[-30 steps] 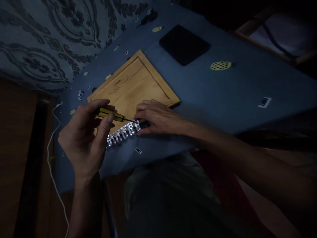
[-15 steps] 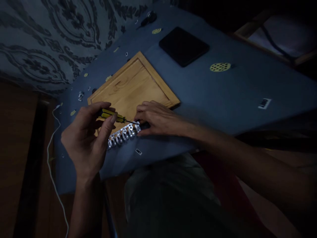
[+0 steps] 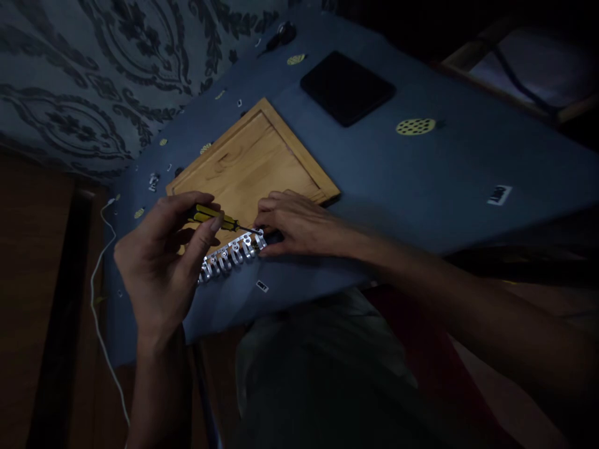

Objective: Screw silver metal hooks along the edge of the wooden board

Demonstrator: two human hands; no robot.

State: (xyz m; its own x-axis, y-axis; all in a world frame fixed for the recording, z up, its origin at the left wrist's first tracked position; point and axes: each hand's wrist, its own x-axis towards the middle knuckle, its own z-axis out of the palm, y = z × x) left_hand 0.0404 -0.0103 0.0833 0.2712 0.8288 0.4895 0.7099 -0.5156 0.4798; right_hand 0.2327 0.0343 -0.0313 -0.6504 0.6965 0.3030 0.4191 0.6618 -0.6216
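My left hand [image 3: 171, 259] is closed round the yellow and black handle of a screwdriver [image 3: 216, 218]. Its thin shaft slants right and down, and the tip meets the right end of a shiny metal strip with a row of curved hooks [image 3: 234, 251]. That strip lies along the near edge of the wooden board. My right hand [image 3: 292, 223] grips the strip's right end, thumb on the near side and fingers on the far side. A dark piece shows between the thumb and fingers; what it is, I cannot make out.
The wooden board [image 3: 262, 149] lies on a blue patterned tablecloth [image 3: 388, 193]. Beyond it is a flat black rectangular object [image 3: 347, 87]. A dark object [image 3: 282, 34] sits at the far edge. A white cable [image 3: 95, 299] hangs down at the left.
My left hand has shifted very slightly left, and a little more of the hooked strip's left end shows. My right hand stays in place.
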